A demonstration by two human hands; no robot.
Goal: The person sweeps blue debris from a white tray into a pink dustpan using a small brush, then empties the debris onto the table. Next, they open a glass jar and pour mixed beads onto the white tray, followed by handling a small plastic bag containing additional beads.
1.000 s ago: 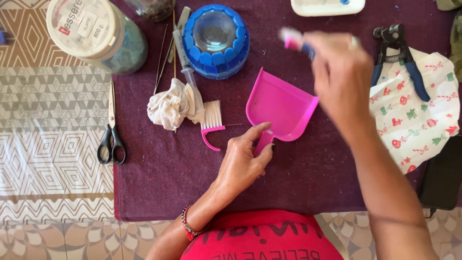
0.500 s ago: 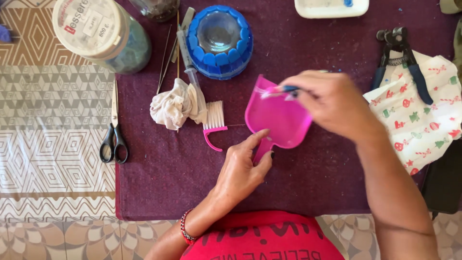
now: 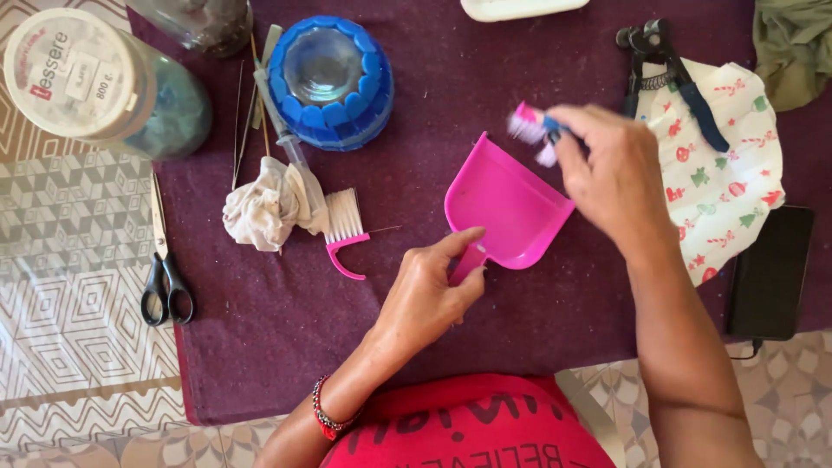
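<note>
dark purple cloth [image 3: 260, 347] over patterned table [image 3: 78, 347], left hand [image 3: 429, 290] pinching pink dustpan [image 3: 507, 208], right hand [image 3: 611, 169] gripping small brush [image 3: 533, 130]

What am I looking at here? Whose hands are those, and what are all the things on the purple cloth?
The camera sits on a person's head and looks down, so these are that person's own hands. The left hand holds the handle of a small pink dustpan. The right hand holds a little brush, blurred, above the pan's far edge. On the purple cloth lie a small pink hand brush with white bristles, a crumpled white rag, a blue round lid and blue-handled pliers. Black scissors lie beside the cloth.
</note>
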